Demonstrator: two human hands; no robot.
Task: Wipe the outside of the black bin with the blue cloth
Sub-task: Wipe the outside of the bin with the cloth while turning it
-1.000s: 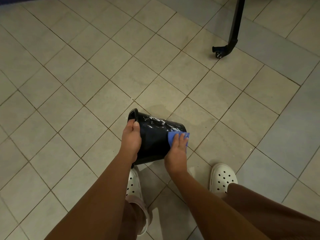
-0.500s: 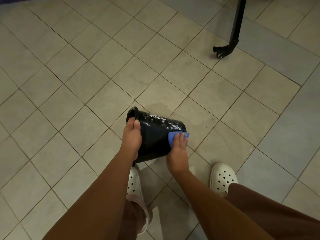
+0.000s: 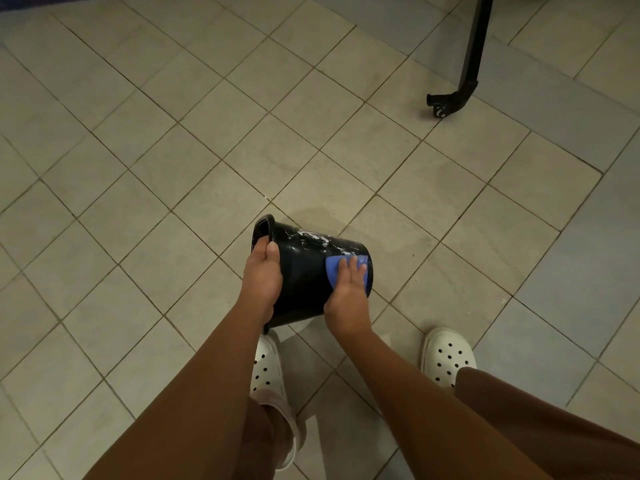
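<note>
Little has shifted since a second ago: left hand [image 3: 260,271] still clenches the tipped black bin's [image 3: 304,289] rim, steadying it above the tiled floor [image 3: 173,168] while right hand [image 3: 348,294] presses the blue cloth [image 3: 334,268] flat near its base.

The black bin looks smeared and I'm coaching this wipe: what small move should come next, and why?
Probably slide the blue cloth up toward the white smears on the black bin. The right hand presses it below them, while the left hand steadies the rim.
</note>
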